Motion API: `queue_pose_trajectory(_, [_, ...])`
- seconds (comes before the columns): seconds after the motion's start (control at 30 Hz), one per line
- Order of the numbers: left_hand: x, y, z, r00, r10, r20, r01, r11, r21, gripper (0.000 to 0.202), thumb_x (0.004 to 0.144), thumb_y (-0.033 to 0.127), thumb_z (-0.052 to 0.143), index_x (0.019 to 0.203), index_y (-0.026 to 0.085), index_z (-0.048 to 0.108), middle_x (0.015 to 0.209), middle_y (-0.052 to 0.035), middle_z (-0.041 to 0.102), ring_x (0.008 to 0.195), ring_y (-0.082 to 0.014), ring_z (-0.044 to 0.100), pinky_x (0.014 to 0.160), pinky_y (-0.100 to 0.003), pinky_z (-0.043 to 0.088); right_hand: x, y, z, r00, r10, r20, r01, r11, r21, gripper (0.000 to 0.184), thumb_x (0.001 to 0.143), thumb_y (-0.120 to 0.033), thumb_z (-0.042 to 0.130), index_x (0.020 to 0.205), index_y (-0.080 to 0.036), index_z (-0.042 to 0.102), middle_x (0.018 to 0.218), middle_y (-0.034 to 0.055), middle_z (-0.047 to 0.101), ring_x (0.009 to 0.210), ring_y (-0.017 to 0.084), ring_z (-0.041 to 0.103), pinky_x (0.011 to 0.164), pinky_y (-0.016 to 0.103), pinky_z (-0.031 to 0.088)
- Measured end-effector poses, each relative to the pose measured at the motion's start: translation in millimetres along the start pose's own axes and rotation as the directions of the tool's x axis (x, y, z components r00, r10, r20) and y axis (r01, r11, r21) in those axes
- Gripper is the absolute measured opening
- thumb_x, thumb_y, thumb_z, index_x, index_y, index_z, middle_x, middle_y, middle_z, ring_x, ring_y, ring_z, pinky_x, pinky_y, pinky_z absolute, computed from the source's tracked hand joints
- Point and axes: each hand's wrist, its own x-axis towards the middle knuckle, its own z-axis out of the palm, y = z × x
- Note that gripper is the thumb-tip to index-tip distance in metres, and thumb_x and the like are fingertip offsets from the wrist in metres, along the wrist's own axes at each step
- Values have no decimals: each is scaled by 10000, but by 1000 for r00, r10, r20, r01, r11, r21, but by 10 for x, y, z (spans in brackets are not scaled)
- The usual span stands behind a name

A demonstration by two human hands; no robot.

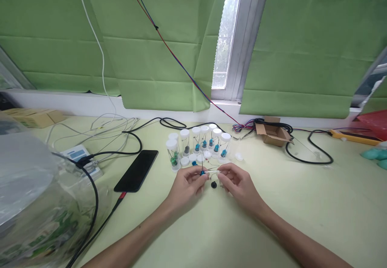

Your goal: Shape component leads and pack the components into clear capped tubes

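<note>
My left hand (188, 183) pinches a small blue component with thin metal leads (203, 172). My right hand (237, 181) is closed in a pinch on the far end of the same lead. Both hands hover just above the pale green table (302, 211). A small black round part (214, 185) lies on the table between them. Just beyond stand several clear vials with white caps (199, 143), each holding a blue or green component, with loose white caps (189, 160) in front.
A black phone (136, 170) lies left of the hands, plugged to a cable. A clear plastic bag (33, 203) fills the near left. Tangled cables (121, 128), a small cardboard box (272, 132) and a yellow tool (353, 136) lie at the back.
</note>
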Motion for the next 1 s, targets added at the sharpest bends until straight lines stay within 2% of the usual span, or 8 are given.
queue_pose_trajectory(0.07, [7, 22, 3, 999, -32, -6, 31, 997, -64, 281, 788, 411, 692, 823, 138, 638, 559, 20, 514, 470, -94, 427, 449, -222, 332, -14, 5, -10, 995, -100, -28, 96, 989, -115, 223, 896, -372, 600, 1006, -179, 621, 772, 29, 624, 622, 137, 556, 557, 260, 472])
queue_pose_trajectory(0.2, [11, 54, 16, 998, -62, 1, 61, 989, -134, 288, 757, 404, 728, 806, 133, 643, 582, 12, 546, 450, -79, 427, 438, -218, 325, -18, 32, -26, 963, -268, -40, 248, 931, -266, 158, 920, -310, 561, 970, -183, 642, 802, 51, 648, 662, 157, 570, 601, 286, 487])
queue_pose_trajectory(0.37, [-3, 57, 11, 998, -62, 10, 63, 992, -106, 305, 759, 418, 725, 826, 132, 641, 563, 18, 537, 445, -79, 425, 442, -220, 323, -13, 48, -33, 956, -293, -30, 273, 919, -286, 152, 934, -287, 539, 930, -183, 649, 814, 58, 661, 688, 167, 592, 621, 289, 495])
queue_pose_trajectory(0.6, [-27, 44, 2, 1000, 0, 26, 0, 1000, 25, 286, 793, 414, 687, 865, 139, 650, 549, 30, 510, 467, -90, 428, 476, -226, 347, -23, -4, -19, 984, -170, -56, 156, 967, -200, 250, 928, -351, 546, 761, -180, 619, 637, 6, 589, 535, 124, 506, 528, 253, 436])
queue_pose_trajectory(0.73, [-27, 46, 18, 999, 27, 18, -29, 995, 94, 267, 813, 403, 663, 866, 141, 654, 546, 35, 488, 471, -93, 413, 473, -222, 330, -18, -19, -4, 997, -34, -66, 29, 996, -85, 310, 913, -421, 561, 715, -183, 575, 544, -37, 497, 462, 100, 432, 464, 234, 366])
queue_pose_trajectory(1.0, [-44, -24, 13, 996, 89, 20, -91, 980, 178, 190, 835, 340, 636, 877, 162, 687, 612, 9, 526, 502, -103, 425, 466, -221, 337, 36, -7, -4, 977, 212, 29, -214, 961, 173, 393, 850, -521, 605, 669, -183, 517, 462, -71, 435, 359, 74, 380, 372, 212, 272])
